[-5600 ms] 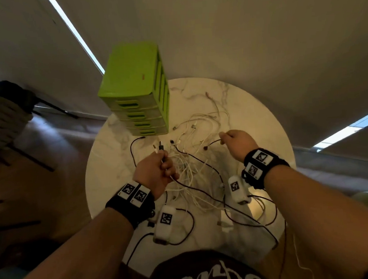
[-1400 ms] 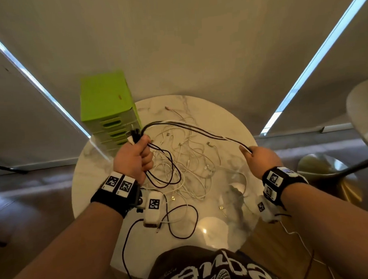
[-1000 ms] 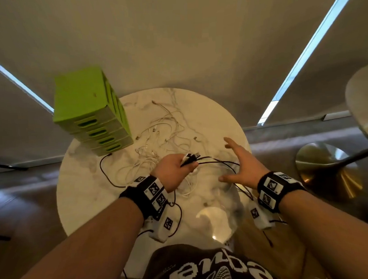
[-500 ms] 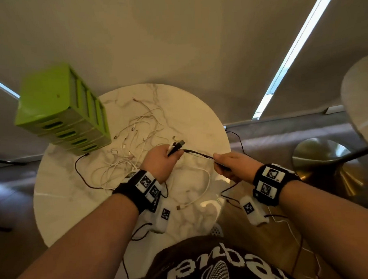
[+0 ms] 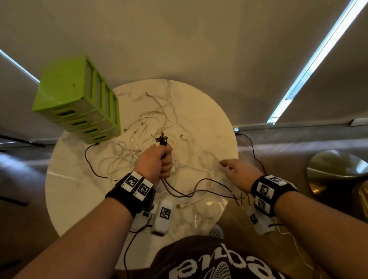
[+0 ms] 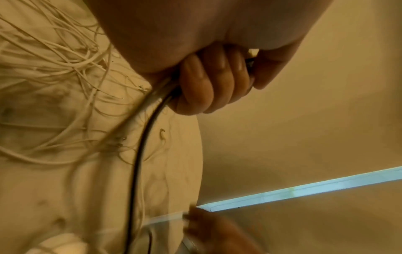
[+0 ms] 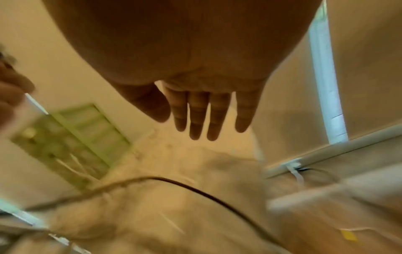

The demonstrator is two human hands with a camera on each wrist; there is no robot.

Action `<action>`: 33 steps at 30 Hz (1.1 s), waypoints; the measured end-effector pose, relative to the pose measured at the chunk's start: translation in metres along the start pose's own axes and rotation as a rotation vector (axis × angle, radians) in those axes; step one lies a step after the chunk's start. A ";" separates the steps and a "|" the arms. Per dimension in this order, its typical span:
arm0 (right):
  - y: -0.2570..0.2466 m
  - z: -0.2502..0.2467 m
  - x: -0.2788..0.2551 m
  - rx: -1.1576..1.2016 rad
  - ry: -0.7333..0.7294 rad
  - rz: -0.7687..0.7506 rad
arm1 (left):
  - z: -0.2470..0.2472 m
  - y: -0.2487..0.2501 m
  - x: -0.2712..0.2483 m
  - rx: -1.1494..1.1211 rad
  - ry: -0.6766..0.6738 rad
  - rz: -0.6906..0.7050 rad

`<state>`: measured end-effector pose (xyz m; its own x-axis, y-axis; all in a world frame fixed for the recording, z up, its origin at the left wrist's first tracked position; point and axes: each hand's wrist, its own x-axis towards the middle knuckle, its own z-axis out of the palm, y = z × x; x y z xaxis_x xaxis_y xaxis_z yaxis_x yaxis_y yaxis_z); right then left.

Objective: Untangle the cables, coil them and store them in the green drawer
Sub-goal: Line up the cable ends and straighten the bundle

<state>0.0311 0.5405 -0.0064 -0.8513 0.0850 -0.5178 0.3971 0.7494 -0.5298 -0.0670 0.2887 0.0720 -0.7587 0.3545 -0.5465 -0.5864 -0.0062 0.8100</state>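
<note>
My left hand (image 5: 158, 161) grips a black cable (image 5: 181, 193) above the round marble table (image 5: 207, 121), its plug ends (image 5: 162, 138) sticking up out of the fist. In the left wrist view the fingers (image 6: 208, 82) curl round that black cable (image 6: 139, 154), which hangs down from the fist. The cable droops right toward my right hand (image 5: 237, 170), which hovers at the table's right edge with straight fingers (image 7: 208, 113) and holds nothing. A tangle of white cables (image 5: 149, 128) lies mid-table. The green drawer unit (image 5: 76, 102) stands at the far left with its drawers closed.
White tracker boxes (image 5: 163, 214) hang from both wrists on thin leads. A black lead (image 5: 250, 145) runs from a wall socket at the right down to the floor. A brass-coloured round base (image 5: 340, 170) stands on the floor to the right of the table.
My right hand has let go of the black cable and opened; the cable now sags to the table. The left hand kept its grip and turned the plugs upward.
</note>
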 end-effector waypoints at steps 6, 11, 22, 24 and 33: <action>-0.127 -0.034 -0.009 0.517 0.114 -0.565 | 0.032 0.007 -0.018 0.056 -0.124 0.033; -0.148 -0.033 -0.012 0.437 0.165 -0.679 | 0.025 0.008 -0.024 0.201 -0.026 0.126; -0.144 -0.015 -0.002 0.946 -0.168 -0.459 | 0.022 0.011 -0.025 -0.245 -0.029 0.139; -0.138 -0.005 -0.004 1.086 -0.428 -0.315 | 0.018 0.023 -0.022 -0.468 0.030 0.155; -0.112 0.013 0.014 0.101 -0.461 -0.271 | -0.016 0.017 -0.042 -0.352 -0.004 0.021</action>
<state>-0.0209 0.4491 0.0366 -0.6978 -0.4165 -0.5827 0.2349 0.6355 -0.7355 -0.0496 0.2585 0.1049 -0.7709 0.3547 -0.5290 -0.6330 -0.3350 0.6979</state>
